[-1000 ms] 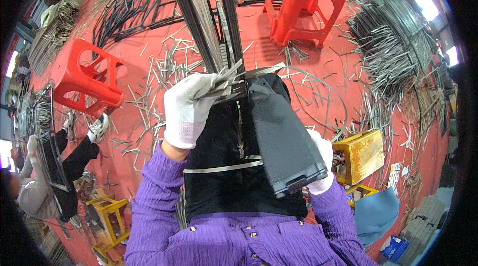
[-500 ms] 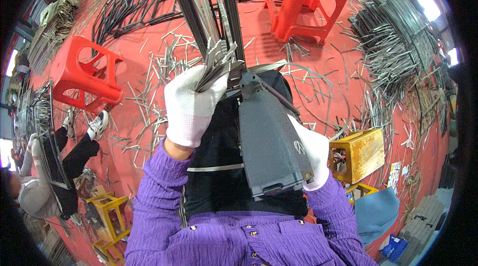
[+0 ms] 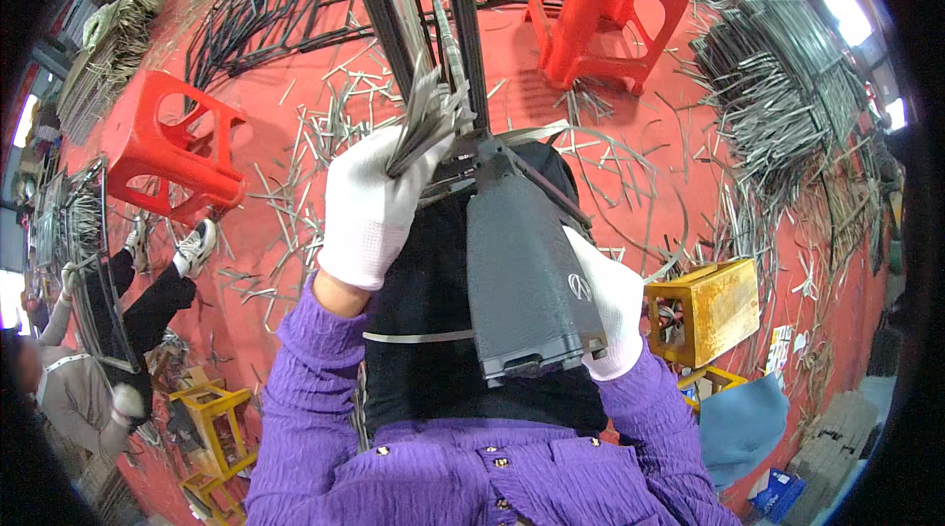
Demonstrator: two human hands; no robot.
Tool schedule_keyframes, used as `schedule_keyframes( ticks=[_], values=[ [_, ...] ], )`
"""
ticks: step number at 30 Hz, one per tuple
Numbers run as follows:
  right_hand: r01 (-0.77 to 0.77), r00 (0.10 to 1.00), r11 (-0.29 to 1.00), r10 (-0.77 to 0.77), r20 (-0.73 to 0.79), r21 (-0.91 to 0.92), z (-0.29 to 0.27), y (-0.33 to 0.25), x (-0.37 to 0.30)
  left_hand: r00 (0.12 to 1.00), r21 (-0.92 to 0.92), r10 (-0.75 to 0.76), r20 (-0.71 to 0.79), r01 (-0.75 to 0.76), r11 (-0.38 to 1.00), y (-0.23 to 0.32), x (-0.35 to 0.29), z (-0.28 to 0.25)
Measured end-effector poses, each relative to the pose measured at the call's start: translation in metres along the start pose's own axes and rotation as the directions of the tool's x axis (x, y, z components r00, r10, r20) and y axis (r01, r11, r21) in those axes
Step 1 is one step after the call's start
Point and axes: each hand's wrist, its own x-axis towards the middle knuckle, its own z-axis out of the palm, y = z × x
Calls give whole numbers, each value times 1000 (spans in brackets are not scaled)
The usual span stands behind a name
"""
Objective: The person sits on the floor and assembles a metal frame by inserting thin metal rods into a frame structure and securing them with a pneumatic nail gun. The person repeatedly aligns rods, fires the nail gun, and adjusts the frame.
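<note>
My left hand [image 3: 366, 203], in a white glove, is closed around a fanned bundle of flat grey strips [image 3: 429, 123]. To its right, my right hand [image 3: 612, 305], gloved too, grips a dark grey power tool [image 3: 527, 270] that looks like a staple gun. Its tapered body hides most of my right fingers. The tool's narrow nose meets the strips and the near end of a dark frame [image 3: 463, 24], whose long bars run away from my lap. What the nose touches exactly is hidden.
Red plastic stools stand at left [image 3: 169, 144] and right [image 3: 610, 9]. Loose grey strip offcuts [image 3: 340, 118] litter the red floor. Strip-covered frames [image 3: 787, 83] are stacked far right. A yellow wooden stool [image 3: 714, 314] lies near my right arm. Another person [image 3: 84, 393] works at far left.
The tool and my right hand have shifted slightly left and up. My left hand keeps its hold on the strips. The person at far left has lowered one hand.
</note>
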Motion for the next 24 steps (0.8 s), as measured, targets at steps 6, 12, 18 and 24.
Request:
schedule_keyframes(
  ticks=[6, 12, 18, 24],
  values=[
    [-24, 999, 999, 23, 23, 24, 4, 0, 0, 996, -575, -36, 87, 80, 815, 2, -14, -24],
    [-27, 999, 1000, 27, 44, -11, 5, 2, -4, 938, -721, 70, 341, 213, 659, -12, -15, -25],
    [-27, 999, 1000, 26, 37, 7, 6, 3, -5, 904, -652, -70, 421, 356, 670, -17, -16, -29],
    [-28, 998, 1000, 28, 47, -1, 5, 1, -5, 886, -708, 28, 463, 351, 613, -12, -13, -30]
  ],
)
